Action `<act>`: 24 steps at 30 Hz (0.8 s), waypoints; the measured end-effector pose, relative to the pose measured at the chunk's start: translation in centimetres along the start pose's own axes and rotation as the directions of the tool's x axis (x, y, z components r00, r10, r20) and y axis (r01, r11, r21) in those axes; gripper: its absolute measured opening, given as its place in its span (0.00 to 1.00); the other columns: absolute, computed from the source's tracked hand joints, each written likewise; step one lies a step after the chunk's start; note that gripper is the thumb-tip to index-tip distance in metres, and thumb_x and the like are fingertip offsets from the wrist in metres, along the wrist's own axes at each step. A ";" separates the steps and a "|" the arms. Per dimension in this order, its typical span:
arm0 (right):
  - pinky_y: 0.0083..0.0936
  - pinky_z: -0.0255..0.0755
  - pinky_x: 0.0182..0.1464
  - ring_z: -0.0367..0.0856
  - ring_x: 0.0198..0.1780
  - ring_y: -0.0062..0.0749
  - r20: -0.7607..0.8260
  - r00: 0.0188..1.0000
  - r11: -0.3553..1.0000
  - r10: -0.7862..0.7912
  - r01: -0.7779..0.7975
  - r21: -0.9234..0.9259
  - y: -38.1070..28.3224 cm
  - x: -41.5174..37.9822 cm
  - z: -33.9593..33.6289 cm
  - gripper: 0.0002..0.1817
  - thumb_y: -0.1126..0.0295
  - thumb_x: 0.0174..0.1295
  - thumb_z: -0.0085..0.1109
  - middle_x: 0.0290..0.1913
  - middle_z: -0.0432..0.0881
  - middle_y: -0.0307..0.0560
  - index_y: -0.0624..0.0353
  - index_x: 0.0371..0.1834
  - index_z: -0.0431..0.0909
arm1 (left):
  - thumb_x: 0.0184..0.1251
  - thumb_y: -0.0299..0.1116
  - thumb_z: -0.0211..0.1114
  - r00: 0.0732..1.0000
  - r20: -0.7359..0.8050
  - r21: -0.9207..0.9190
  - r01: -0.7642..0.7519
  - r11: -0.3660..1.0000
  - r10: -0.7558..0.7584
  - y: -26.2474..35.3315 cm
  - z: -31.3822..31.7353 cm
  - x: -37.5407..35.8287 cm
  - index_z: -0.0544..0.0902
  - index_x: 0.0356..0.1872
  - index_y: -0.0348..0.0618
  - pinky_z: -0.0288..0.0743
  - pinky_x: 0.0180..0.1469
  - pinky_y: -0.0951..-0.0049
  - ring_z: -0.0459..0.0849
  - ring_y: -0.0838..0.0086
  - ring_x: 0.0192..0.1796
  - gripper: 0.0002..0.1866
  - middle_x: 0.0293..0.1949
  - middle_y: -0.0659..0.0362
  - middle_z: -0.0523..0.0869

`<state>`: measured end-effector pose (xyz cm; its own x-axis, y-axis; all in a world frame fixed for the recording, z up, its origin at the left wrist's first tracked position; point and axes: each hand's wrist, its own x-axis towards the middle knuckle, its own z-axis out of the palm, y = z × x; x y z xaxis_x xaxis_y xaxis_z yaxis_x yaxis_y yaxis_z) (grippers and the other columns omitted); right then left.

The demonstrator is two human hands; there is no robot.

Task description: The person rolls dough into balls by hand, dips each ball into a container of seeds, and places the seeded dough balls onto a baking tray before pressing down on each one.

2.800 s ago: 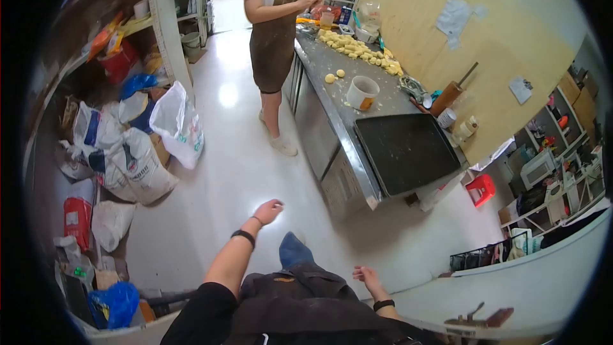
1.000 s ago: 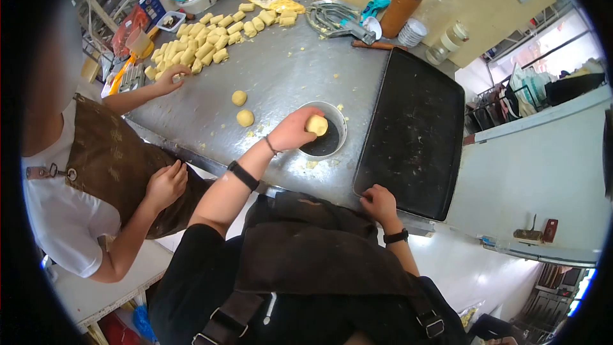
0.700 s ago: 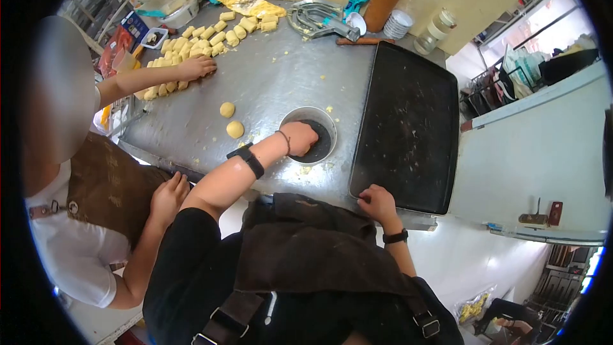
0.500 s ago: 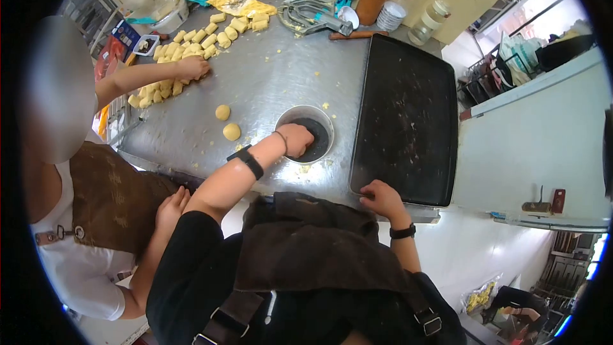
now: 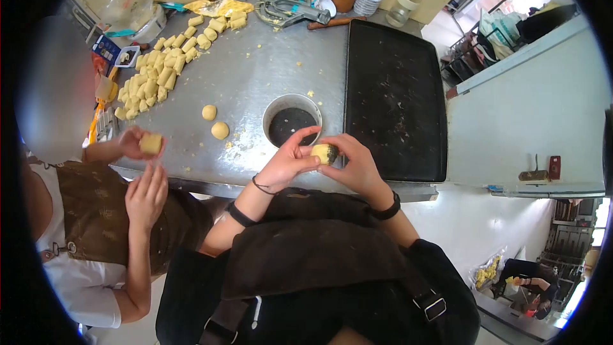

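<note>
Between my two hands is a pale yellow dough ball point(image 5: 324, 153), its right side coated with black seeds that look like sesame. My left hand point(image 5: 290, 163) pinches it from the left, with the index finger raised over the bowl. The fingers of my right hand point(image 5: 355, 165) grip the dark side. Just behind my hands stands a round metal bowl point(image 5: 267, 110) with a layer of dark seeds at its bottom. Two smooth dough balls point(image 5: 219, 130) rest on the steel table point(image 5: 255, 76) left of the bowl.
A large black baking tray point(image 5: 396, 102) lies to the right. Many cut dough pieces point(image 5: 153, 70) are heaped at the back left. A co-worker's hands point(image 5: 147, 185) hold a dough piece point(image 5: 151, 144) at the left. A glass jar point(image 5: 406, 3) and stacked white cups point(image 5: 368, 1) stand behind.
My left hand has come out of the bowl with the seed-coated dough ball. My right hand has left the tray's corner and joined it. The co-worker has lifted a dough piece from the heap.
</note>
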<state>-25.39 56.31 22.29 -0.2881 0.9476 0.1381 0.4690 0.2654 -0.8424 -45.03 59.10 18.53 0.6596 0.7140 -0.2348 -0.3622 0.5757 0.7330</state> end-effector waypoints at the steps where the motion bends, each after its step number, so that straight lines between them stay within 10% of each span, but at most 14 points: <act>1: 0.24 0.73 0.46 0.79 0.45 0.36 0.016 0.999 0.999 0.041 -0.041 -0.011 0.3 -0.4 0.1 0.28 0.70 0.43 0.72 0.44 0.80 0.46 0.56 0.52 0.77 | 0.63 0.22 0.63 0.999 -0.005 -0.038 0.037 0.999 -0.037 -0.6 0.0 -0.1 0.55 0.71 0.45 0.74 0.55 0.75 0.81 0.74 0.51 0.37 0.51 0.54 0.82; 6: 0.24 0.75 0.41 0.81 0.38 0.32 -0.161 0.964 0.977 0.211 -0.214 -0.003 5.3 -2.8 -0.8 0.21 0.67 0.47 0.71 0.41 0.81 0.45 0.57 0.47 0.79 | 0.63 0.22 0.63 0.999 0.007 0.274 0.033 0.961 -0.036 -1.6 -0.3 -1.1 0.51 0.73 0.47 0.67 0.64 0.66 0.74 0.65 0.63 0.40 0.59 0.43 0.76; 9: 0.33 0.75 0.44 0.80 0.41 0.43 -0.288 0.935 0.863 0.206 -0.312 -0.397 9.4 -4.0 -2.5 0.20 0.64 0.48 0.69 0.39 0.79 0.47 0.56 0.45 0.78 | 0.62 0.20 0.61 0.998 0.047 0.233 0.027 0.972 -0.039 -1.0 -1.1 -2.3 0.53 0.73 0.48 0.69 0.62 0.66 0.73 0.61 0.64 0.39 0.62 0.46 0.74; 15: 0.36 0.75 0.45 0.79 0.45 0.46 -0.235 0.912 0.735 0.337 -0.411 -0.539 15.2 -4.7 -1.7 0.19 0.64 0.48 0.68 0.42 0.78 0.47 0.54 0.44 0.77 | 0.64 0.22 0.61 1.000 0.007 0.231 0.016 0.973 -0.018 -0.8 -1.6 -3.6 0.56 0.71 0.47 0.69 0.62 0.66 0.74 0.62 0.64 0.36 0.61 0.48 0.75; 24: 0.47 0.67 0.61 0.68 0.63 0.57 -0.298 0.924 0.715 0.241 -0.377 -0.589 15.4 -2.1 -1.7 0.39 0.47 0.59 0.58 0.65 0.66 0.63 0.54 0.70 0.60 | 0.62 0.27 0.64 1.000 -0.002 0.239 0.001 0.971 0.000 -0.5 -2.4 -3.8 0.61 0.69 0.46 0.69 0.63 0.64 0.75 0.64 0.63 0.34 0.60 0.49 0.77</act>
<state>-16.14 58.66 9.92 0.0958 0.9922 0.0802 0.9357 -0.0623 -0.3473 -48.93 57.07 17.51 0.6582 0.7147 -0.2366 -0.1939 0.4646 0.8640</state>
